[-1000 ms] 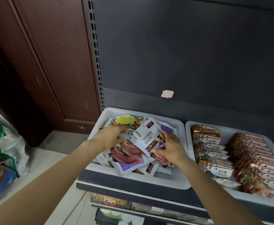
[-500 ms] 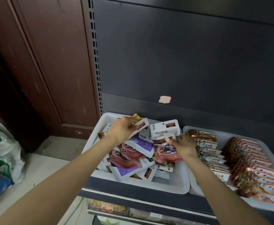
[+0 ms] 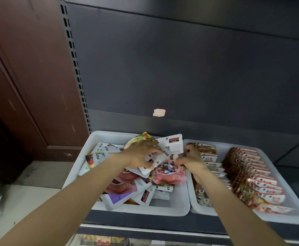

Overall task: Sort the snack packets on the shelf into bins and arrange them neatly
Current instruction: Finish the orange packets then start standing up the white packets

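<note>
A white bin [image 3: 99, 139] on the shelf holds a loose heap of snack packets, white, purple and pink. My left hand [image 3: 141, 153] reaches into the middle of the heap and grips a white packet [image 3: 153, 158] lying under its fingers. My right hand [image 3: 191, 158] pinches the lower edge of an upright white packet with a dark red label [image 3: 174, 143]. A pink packet showing coloured candies [image 3: 169, 173] lies just below both hands. A purple packet [image 3: 117, 197] sits at the bin's front.
A second white bin [image 3: 221, 148] on the right holds two neat rows of orange and brown packets [image 3: 251, 176]. A dark back panel with a small sticker [image 3: 159, 112] rises behind. A brown door stands at the left, and more goods show on a lower shelf.
Both hands have come closer together over the heap. The right hand's white packet has turned more upright, and the left hand has shifted right onto another white packet.
</note>
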A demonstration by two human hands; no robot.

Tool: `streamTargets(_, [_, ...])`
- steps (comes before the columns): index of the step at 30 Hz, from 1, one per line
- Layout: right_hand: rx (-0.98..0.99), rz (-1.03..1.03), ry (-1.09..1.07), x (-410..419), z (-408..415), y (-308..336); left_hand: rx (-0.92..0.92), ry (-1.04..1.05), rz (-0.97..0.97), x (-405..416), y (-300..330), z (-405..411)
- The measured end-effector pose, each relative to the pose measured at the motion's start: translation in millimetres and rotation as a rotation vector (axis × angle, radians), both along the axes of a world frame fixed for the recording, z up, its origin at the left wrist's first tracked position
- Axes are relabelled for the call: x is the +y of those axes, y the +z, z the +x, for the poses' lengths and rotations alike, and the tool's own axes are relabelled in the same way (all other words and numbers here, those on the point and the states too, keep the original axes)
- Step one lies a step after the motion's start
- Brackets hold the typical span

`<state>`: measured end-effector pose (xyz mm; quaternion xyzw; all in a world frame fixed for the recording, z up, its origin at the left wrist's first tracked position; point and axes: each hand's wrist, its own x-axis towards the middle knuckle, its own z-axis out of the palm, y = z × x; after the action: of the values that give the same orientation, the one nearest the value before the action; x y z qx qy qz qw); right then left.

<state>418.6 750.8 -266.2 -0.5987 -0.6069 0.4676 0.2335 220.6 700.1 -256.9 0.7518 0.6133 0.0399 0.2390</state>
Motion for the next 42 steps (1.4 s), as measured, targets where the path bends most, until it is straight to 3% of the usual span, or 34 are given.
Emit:
streamTargets(4, [-0.025, -0.026, 0.046, 6.7, 5.6, 6.5, -0.011, 0.083, -0.122, -9.6, 1.0, -15.6])
streamTargets(11, [-0.167, 0.156, 0.066, 17.2, 0.6, 10.4, 0.051, 0.174, 0.104, -18.4, -2.9, -11.3])
streamTargets(14, [-0.184, 0.323, -0.029, 22.3, 2.5, 21.8, -0.128, 0.305, 0.216, -14.8, 5.7, -10.1])
streamTargets(16, [-0.077, 0.414, -0.177, 23.9, 5.5, 31.6, -0.26, 0.371, 0.266, -9.6, 10.3, -9.4])
streamTargets(19, [0.157, 0.349, -0.199, 17.9, 4.0, 38.7, -0.305, 0.417, 0.312, -3.6, 17.8, -5.5])
streamTargets(23, [-0.011, 0.286, 0.012, 12.8, -4.1, 27.3, -0.375, 0.435, 0.274, 1.5, 19.5, 3.0])
streamTargets(28, [-0.188, 0.363, 0.036, 13.5, -0.6, 31.3, -0.368, 0.403, 0.2, 6.7, 11.8, 27.5])
streamTargets(34, [0.161, 0.076, -0.062, 5.2, 4.0, 36.6, -0.482, 0.194, -0.081, 4.1, 4.7, 56.0])
streamTargets(36, [0.082, 0.103, -0.046, 5.3, 6.1, 33.9, -0.442, 0.143, -0.103, 5.6, 4.1, 62.0])
streamTargets(39, [-0.019, 0.135, -0.07, 8.1, 12.7, 29.1, -0.404, 0.126, -0.057, 6.0, 2.8, 59.2])
streamTargets(42, [-0.078, 0.192, -0.092, 13.8, 23.4, 27.7, -0.316, 0.325, 0.094, 3.6, -0.8, 34.0])
